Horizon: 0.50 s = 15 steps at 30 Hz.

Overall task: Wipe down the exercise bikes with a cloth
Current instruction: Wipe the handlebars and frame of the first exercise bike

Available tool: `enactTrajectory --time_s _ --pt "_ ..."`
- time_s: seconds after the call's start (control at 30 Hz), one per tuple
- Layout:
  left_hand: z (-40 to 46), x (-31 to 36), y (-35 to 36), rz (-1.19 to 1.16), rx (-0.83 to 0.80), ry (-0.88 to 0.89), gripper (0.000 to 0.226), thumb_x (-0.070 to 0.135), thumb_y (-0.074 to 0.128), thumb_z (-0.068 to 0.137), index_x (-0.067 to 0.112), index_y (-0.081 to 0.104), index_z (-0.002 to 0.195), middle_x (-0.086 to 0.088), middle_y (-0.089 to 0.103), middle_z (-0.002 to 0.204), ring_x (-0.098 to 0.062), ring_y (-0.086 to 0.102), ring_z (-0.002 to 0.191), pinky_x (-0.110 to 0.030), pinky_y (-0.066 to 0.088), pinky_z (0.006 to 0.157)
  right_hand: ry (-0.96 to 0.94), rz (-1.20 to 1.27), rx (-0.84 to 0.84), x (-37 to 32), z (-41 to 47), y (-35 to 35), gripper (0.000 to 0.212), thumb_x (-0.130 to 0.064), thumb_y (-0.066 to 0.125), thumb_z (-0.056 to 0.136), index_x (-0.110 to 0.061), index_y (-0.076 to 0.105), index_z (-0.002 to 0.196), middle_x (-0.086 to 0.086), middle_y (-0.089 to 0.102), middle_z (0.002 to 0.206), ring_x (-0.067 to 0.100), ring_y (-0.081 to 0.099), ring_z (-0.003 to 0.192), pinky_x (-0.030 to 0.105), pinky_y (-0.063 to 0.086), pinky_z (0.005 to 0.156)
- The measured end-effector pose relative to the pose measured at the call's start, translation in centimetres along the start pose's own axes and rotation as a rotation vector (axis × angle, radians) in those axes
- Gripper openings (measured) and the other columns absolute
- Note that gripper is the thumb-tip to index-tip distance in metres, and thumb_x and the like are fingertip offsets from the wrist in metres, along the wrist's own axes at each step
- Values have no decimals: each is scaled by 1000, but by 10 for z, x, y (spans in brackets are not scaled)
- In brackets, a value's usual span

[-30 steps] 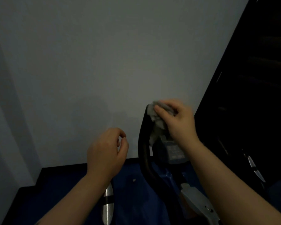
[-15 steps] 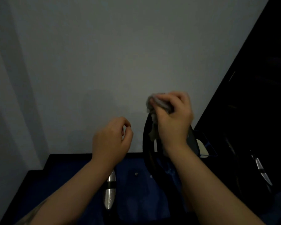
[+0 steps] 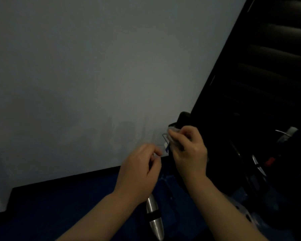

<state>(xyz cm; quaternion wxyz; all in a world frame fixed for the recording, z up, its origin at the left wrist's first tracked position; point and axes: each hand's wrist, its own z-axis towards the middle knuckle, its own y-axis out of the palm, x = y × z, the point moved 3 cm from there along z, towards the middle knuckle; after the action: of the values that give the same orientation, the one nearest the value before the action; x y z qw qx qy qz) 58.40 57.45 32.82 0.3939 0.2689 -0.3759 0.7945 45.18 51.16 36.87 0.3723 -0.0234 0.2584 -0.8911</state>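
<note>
Nearest, the left hand [image 3: 139,169] hangs loosely curled, pinching nothing, while just beyond and right of it the right hand [image 3: 188,150] has its grip bunched on the cloth [image 3: 172,132] — soft, light, best wadded in the palm — pressed against the bike's dark handlebar [image 3: 183,119]

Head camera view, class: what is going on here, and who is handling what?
A person is wiping an exercise bike in a dim room. The right hand presses a grey cloth against the top of the bike's black handlebar. The left hand hovers beside it, loosely curled, apparently holding nothing. A silver bar end shows below, over blue floor, and a pale wall stands behind.
</note>
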Motion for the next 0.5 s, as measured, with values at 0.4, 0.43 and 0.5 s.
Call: enactTrajectory --time_s 0.4,0.43,0.5 --pt "-17 -3 5 -49 1 28 16 20 47 86 21 58 97 11 48 95 -9 46 93 -30 44 77 -70 -83 -449 -4 1 -11 14 -20 71 82 -10 75 90 6 61 90 17 61 78 35 55 65" --pt "-19 -3 5 -60 6 14 16 20 47 86 21 58 98 11 48 97 -8 45 94 -29 43 78 -71 -89 -426 -5 11 -11 14 -21 71 82 -10 75 88 6 61 89 16 61 77 34 55 65" --pt "-19 -2 5 -79 25 -8 17 20 47 86 22 58 99 12 48 98 -7 44 95 -28 43 79 -18 -92 -364 -10 8 -6 11 -16 72 82 -7 75 87 10 61 87 19 61 76 35 54 63"
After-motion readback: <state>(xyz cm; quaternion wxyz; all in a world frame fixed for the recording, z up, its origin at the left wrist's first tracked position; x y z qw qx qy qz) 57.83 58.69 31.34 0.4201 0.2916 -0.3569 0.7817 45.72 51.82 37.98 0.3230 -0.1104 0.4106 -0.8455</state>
